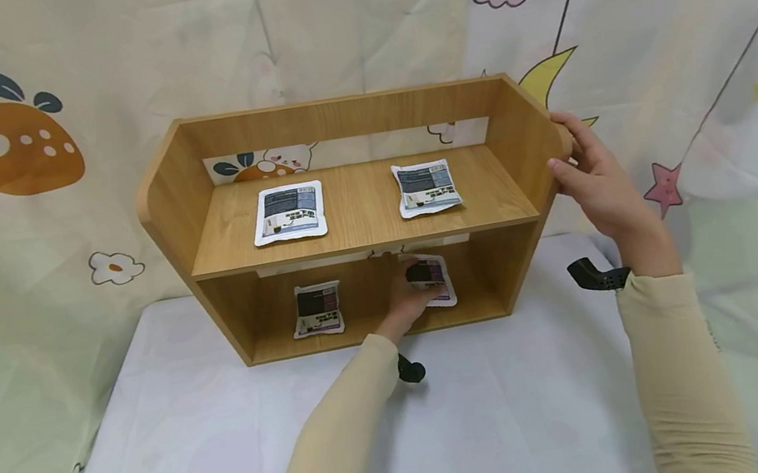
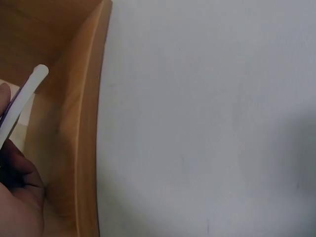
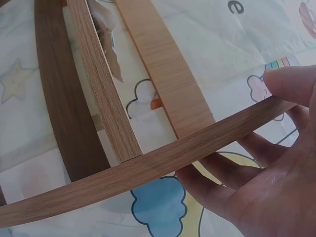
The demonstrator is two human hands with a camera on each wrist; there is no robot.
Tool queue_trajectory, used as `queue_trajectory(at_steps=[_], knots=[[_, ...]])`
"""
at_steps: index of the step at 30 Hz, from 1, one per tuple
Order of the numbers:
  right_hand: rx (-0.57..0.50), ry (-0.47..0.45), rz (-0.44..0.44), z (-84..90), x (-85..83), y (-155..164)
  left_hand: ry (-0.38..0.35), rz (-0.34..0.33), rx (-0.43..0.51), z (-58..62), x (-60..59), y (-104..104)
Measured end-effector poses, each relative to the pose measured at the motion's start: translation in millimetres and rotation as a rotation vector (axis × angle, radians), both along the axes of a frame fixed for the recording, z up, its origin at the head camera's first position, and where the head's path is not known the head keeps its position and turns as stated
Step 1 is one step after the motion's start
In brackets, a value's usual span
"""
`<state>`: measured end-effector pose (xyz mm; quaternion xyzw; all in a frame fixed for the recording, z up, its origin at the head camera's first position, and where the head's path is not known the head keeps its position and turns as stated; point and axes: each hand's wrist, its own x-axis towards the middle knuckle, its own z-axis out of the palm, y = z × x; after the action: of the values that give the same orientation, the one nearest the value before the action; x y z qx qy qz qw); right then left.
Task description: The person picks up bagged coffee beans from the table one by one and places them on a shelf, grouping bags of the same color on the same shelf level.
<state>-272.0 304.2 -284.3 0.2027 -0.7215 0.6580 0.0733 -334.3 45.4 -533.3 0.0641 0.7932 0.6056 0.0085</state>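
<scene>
A two-tier wooden shelf (image 1: pixel 366 249) stands on the white-covered table. My left hand (image 1: pixel 405 297) reaches into its lower tier and pinches a flat white-edged packet (image 1: pixel 441 276) with a dark printed label. In the left wrist view, the packet's pale edge (image 2: pixel 30 89) sticks up slantwise between thumb and fingers. With my right hand (image 1: pixel 597 185) I grip the upper part of the shelf's right side panel (image 3: pixel 163 163), thumb on one face and fingers on the other. Another such packet (image 1: pixel 317 310) sits to the left in the lower tier.
Two similar packets, one on the left (image 1: pixel 289 213) and one on the right (image 1: pixel 427 187), lie on the upper tier. A cloth (image 1: pixel 344 40) with cartoon prints hangs behind the shelf. The white table surface (image 1: pixel 529 396) extends in front.
</scene>
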Motion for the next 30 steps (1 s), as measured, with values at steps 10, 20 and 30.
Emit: queue_trajectory(at_steps=[10, 20, 30], knots=[[0.003, 0.003, 0.0, -2.1, -1.7, 0, -0.013, -0.002, -0.145, -7.9, -2.8, 2], [0.0, -0.01, -0.007, -3.2, -2.0, 0, -0.107, -0.011, -0.25, -7.5, -1.5, 9], [0.006, -0.002, -0.002, -1.7, -2.5, 0, -0.03, 0.047, -0.464, -13.3, -4.5, 9]])
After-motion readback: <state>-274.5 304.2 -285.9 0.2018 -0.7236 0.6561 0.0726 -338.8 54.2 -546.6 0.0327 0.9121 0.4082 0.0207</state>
